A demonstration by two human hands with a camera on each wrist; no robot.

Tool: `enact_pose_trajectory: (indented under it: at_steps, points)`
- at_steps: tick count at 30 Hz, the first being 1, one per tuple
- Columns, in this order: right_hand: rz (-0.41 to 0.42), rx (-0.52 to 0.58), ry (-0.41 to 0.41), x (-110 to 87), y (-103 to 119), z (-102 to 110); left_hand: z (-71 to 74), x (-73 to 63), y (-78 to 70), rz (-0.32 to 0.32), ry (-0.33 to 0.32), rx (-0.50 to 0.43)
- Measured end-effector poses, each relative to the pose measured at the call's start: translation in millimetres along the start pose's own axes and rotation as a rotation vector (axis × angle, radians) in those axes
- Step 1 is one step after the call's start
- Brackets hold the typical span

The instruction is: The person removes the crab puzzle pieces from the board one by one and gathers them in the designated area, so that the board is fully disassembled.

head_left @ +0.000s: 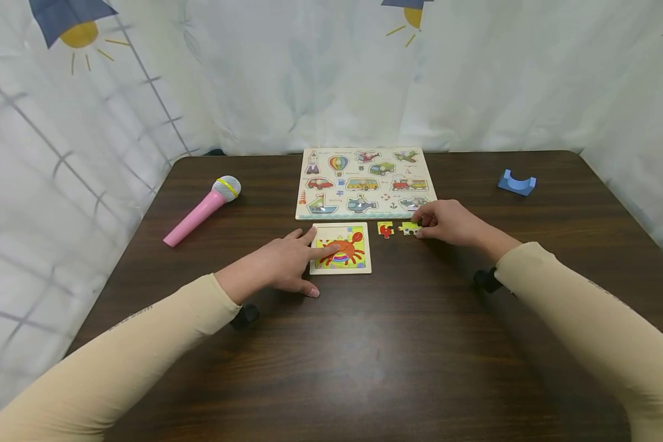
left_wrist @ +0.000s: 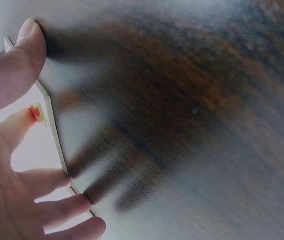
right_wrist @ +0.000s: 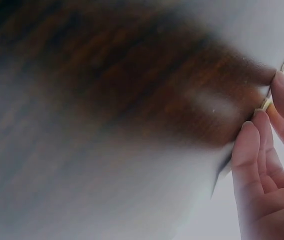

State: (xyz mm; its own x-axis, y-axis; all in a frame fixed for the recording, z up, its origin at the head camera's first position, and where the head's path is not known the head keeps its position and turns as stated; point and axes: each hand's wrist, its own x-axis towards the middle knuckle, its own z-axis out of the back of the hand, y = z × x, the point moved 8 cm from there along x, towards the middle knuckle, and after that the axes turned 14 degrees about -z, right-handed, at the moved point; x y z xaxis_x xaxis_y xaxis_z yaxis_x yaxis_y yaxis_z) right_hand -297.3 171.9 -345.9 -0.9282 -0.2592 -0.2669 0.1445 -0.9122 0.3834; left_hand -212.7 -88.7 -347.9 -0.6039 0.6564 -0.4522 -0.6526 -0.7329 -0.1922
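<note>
My left hand (head_left: 284, 263) lies with spread fingers at the left side of a small square crab puzzle (head_left: 352, 253), its index finger touching the picture. Seen from the left wrist, other fingertips (left_wrist: 57, 177) rest at the wooden frame's edge. To the right, my right hand (head_left: 450, 224) pinches a yellow jigsaw piece (head_left: 409, 228) between thumb and fingers, low over the table. In the right wrist view only a thin edge of that piece (right_wrist: 265, 104) shows between the fingertips. A second piece (head_left: 385, 229), yellow and red, lies between it and the crab puzzle.
Behind both hands lies a large vehicle peg board (head_left: 359, 212). A pink toy microphone (head_left: 199, 213) is at the left, and a blue curved block (head_left: 517, 183) at the back right. The dark wooden table (head_left: 376, 356) ends at a white curtain (head_left: 331, 80).
</note>
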Motion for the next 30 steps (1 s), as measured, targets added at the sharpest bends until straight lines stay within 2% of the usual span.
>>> enact_pose_trajectory:
  at_steps: [30]
  points:
    - [0.012,-0.017,-0.014,-2.4,7.5,4.8,-0.8,-0.1,0.8,0.007,0.003,-0.004]
